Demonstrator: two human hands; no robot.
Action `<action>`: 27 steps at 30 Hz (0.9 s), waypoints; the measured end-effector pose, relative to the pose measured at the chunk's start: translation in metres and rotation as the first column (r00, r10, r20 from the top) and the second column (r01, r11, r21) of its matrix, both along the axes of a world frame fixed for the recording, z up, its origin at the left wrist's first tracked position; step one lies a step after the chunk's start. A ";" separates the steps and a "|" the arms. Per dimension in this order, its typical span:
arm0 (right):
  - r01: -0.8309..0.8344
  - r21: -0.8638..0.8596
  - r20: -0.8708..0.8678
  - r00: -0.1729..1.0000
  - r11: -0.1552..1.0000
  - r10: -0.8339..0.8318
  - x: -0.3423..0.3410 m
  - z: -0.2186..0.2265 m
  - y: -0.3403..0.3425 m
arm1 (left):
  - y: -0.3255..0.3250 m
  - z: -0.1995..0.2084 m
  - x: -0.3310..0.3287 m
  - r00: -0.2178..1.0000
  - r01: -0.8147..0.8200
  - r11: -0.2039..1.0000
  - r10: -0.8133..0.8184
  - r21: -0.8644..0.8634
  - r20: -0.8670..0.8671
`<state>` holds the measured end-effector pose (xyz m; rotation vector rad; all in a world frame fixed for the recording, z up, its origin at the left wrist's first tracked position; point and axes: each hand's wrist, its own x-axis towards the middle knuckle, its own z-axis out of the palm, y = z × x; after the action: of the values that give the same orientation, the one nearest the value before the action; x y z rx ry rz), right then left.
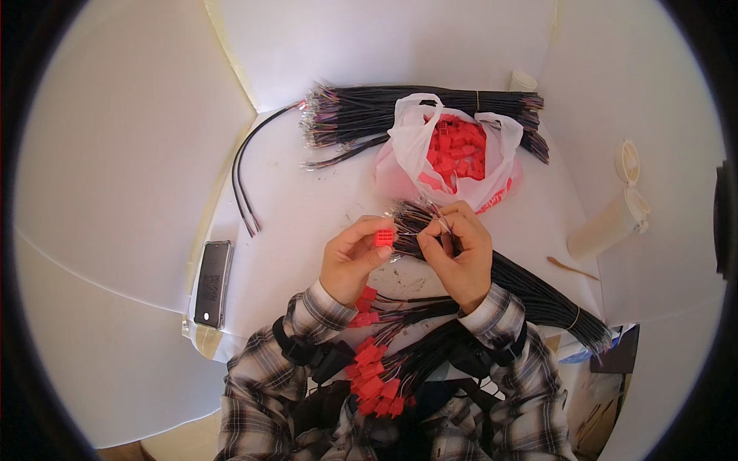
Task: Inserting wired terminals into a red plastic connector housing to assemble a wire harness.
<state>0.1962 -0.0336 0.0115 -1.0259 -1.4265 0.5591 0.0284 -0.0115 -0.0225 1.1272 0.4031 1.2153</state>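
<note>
A small red connector housing (384, 237) is pinched between the thumb and fingers of my left hand (350, 257), its face of square openings showing. Close by on the right, my right hand (460, 250) is closed on a thin wire end (437, 219) above a bundle of black cables (530, 288). That bundle runs from under my hands to the lower right, tied near its far end. Cables with red connectors (373, 376) on their ends lie close to my body, below both hands.
Beyond my hands stands a white plastic bag (411, 161) full of red connectors (460, 150). Behind it lies a thick black cable bundle (369, 107). A phone (213, 284) rests at the left edge. A cream flip-lid container (607, 230) and a wooden spoon (570, 266) are at right.
</note>
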 end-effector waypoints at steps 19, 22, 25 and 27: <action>-0.060 0.040 0.043 0.997 0.997 0.058 0.002 0.004 -0.004 | -0.001 0.008 0.000 0.975 -0.140 0.962 0.175 0.235 -0.138; -0.046 0.040 0.049 0.998 0.998 0.044 0.002 0.004 -0.004 | 0.000 0.006 0.000 0.974 -0.151 0.951 0.189 0.269 -0.122; -0.049 0.035 0.054 0.997 0.998 0.047 0.002 0.004 -0.004 | -0.001 0.006 0.000 0.977 -0.142 0.952 0.179 0.270 -0.117; -0.052 0.026 0.066 0.997 0.998 0.051 0.003 0.004 -0.004 | -0.002 0.008 0.001 0.974 -0.139 0.951 0.182 0.275 -0.136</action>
<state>0.1991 -0.0374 0.0151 -0.9954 -1.5180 0.5459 0.0291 -0.0132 -0.0144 1.4509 0.4718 1.3544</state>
